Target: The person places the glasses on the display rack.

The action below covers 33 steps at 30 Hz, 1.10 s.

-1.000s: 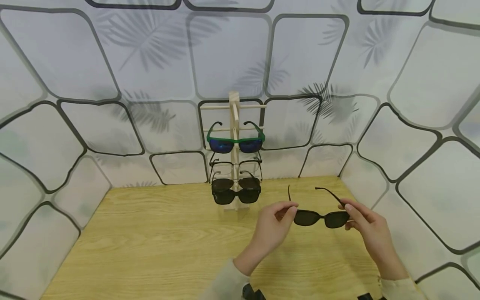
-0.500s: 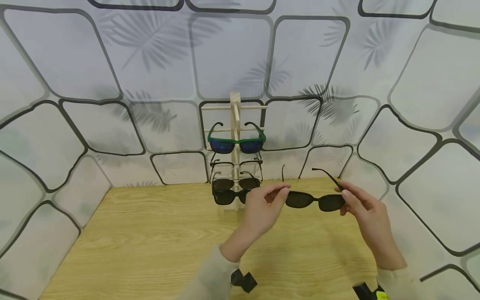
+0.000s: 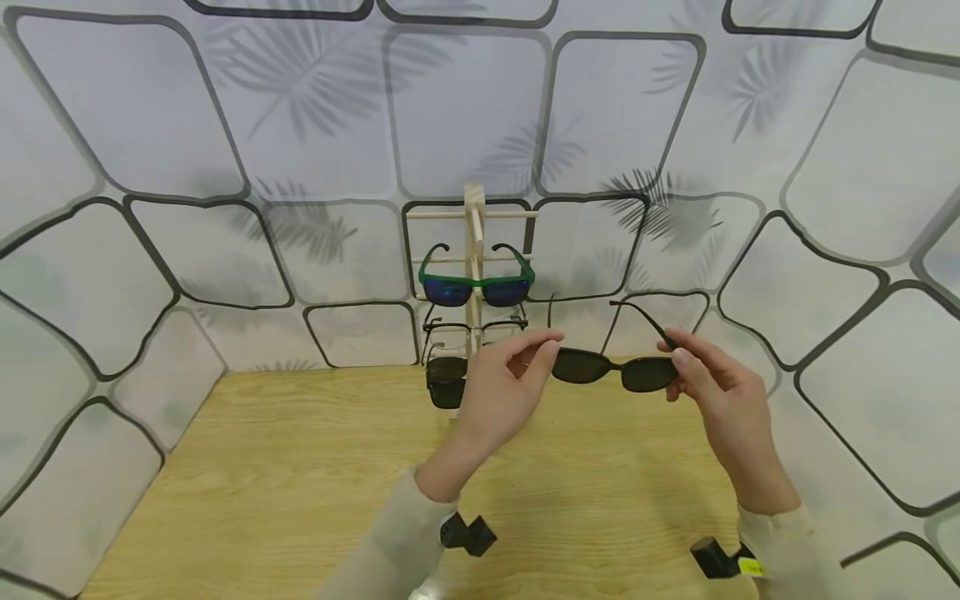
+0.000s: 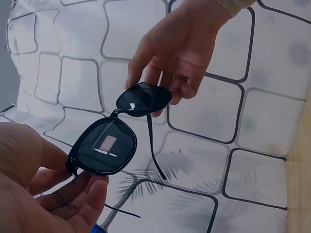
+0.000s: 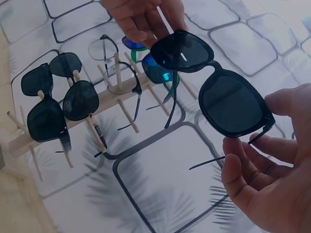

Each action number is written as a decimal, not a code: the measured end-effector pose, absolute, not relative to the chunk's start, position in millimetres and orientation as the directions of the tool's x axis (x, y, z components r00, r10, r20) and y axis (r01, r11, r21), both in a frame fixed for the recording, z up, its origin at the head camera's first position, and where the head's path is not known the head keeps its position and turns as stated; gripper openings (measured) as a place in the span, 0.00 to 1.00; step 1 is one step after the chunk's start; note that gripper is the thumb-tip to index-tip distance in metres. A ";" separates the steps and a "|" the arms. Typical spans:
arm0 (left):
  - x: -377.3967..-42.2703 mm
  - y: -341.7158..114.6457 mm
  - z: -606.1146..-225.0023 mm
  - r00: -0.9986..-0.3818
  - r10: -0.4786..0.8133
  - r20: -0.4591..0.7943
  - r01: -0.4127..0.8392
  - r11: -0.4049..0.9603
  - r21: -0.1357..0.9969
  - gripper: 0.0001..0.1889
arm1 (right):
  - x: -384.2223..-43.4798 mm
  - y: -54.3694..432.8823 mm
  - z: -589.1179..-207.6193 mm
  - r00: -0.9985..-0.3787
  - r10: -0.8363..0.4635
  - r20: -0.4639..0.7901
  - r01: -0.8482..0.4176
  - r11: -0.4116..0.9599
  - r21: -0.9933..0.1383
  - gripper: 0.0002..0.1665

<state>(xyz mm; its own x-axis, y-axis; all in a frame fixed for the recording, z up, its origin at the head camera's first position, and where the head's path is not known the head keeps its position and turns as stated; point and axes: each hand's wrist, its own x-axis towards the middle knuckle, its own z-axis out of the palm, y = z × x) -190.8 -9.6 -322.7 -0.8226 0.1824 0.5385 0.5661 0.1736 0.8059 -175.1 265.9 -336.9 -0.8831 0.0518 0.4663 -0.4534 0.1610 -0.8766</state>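
A pair of black sunglasses [image 3: 647, 374] is held up in the air between both hands, temples unfolded and pointing away from me. My left hand [image 3: 504, 385] pinches the frame's left corner; my right hand [image 3: 723, 404] pinches the right corner. In the left wrist view the dark lenses [image 4: 108, 145] show reflections. To the left stands a wooden eyewear rack [image 3: 474, 218]. On it hang green-framed sunglasses [image 3: 506, 292] with blue lenses, clear eyeglasses [image 3: 448, 336] and two dark sunglasses [image 5: 46, 119] lower down. My left hand hides part of the lower pairs in the head view.
The rack stands near the back of a wood-grain table [image 3: 300, 483]. Patterned cloth walls [image 3: 330, 108] enclose the back and both sides. The rack's top peg [image 3: 510, 214] bears no glasses. Small black wrist cameras [image 3: 468, 534] sit on both sleeves.
Both hands have raised the black sunglasses and shifted them left, closer to the rack. The left hand now covers part of the lower hanging glasses. The glasses on the rack stay put.
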 end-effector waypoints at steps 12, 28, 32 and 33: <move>-194.2 -22.0 -295.5 -0.797 0.150 0.586 0.603 0.140 0.785 0.13 | -179.6 246.0 -308.4 -0.854 0.085 0.513 -0.503 0.117 -0.856 0.21; -194.1 -44.6 -261.0 -0.727 0.050 0.685 0.685 0.111 0.720 0.12 | -193.9 215.0 -276.9 -0.793 0.080 0.604 -0.608 -0.032 -0.794 0.18; -193.2 -52.0 -253.3 -0.712 0.040 0.701 0.701 0.100 0.706 0.13 | -199.7 207.1 -269.4 -0.783 0.075 0.618 -0.621 -0.026 -0.783 0.18; -192.8 -54.0 -251.3 -0.707 0.035 0.706 0.705 0.103 0.701 0.13 | -201.1 204.9 -267.6 -0.781 0.073 0.621 -0.623 -0.026 -0.781 0.17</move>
